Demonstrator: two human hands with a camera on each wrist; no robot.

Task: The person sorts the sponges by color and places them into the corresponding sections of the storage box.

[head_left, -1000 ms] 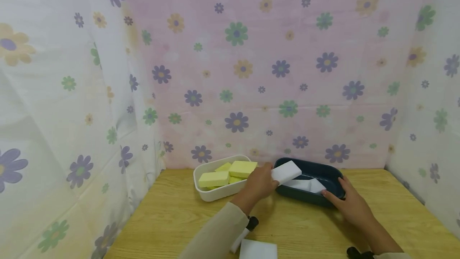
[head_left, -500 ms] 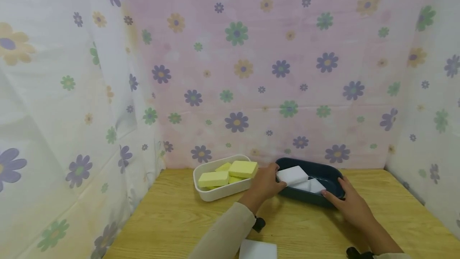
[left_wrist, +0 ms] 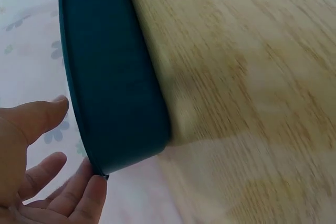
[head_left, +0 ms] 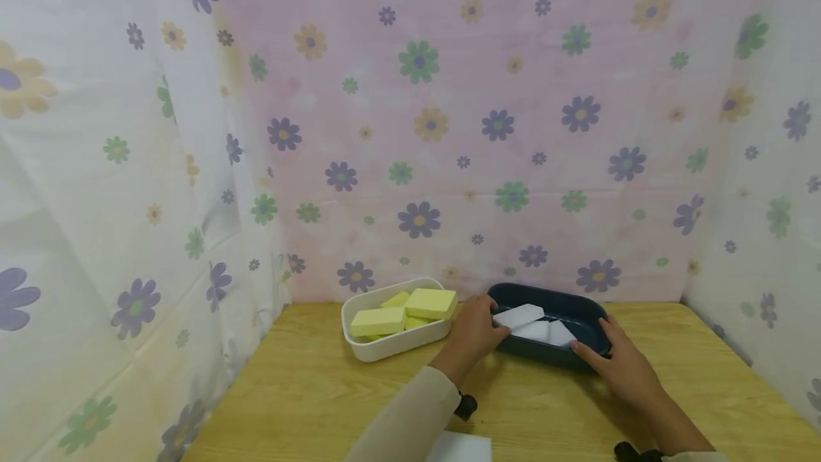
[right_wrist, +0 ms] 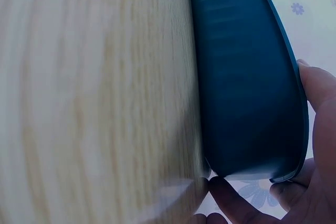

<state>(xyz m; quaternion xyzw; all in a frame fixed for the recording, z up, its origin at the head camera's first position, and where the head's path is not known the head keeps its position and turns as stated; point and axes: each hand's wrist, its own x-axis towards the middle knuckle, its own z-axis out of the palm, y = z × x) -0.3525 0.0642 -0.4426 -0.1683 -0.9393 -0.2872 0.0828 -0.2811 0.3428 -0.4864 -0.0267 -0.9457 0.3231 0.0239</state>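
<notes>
In the head view, my left hand [head_left: 471,334] is at the left end of a dark teal oblong container [head_left: 545,351]. Beside its fingers a white block [head_left: 521,316] leans inside the container. More white blocks [head_left: 532,331] lie next to it. The left wrist view shows the left thumb and fingers [left_wrist: 89,198] spread around the end of the container, fingertips at its rim. My right hand [head_left: 625,366] grips the right end, thumb on the front rim. In the right wrist view its fingers [right_wrist: 236,203] go around the container's lower end.
A white oblong container [head_left: 398,342] holding several yellow blocks [head_left: 378,321] stands left of the teal one. Another white block [head_left: 460,448] lies at the near edge of the view. Flowered curtains [head_left: 417,127] enclose the wooden table [head_left: 308,391].
My left hand has lowered a white block into the teal container and let it go; the block has tipped over against the others. The right hand has kept its grip.
</notes>
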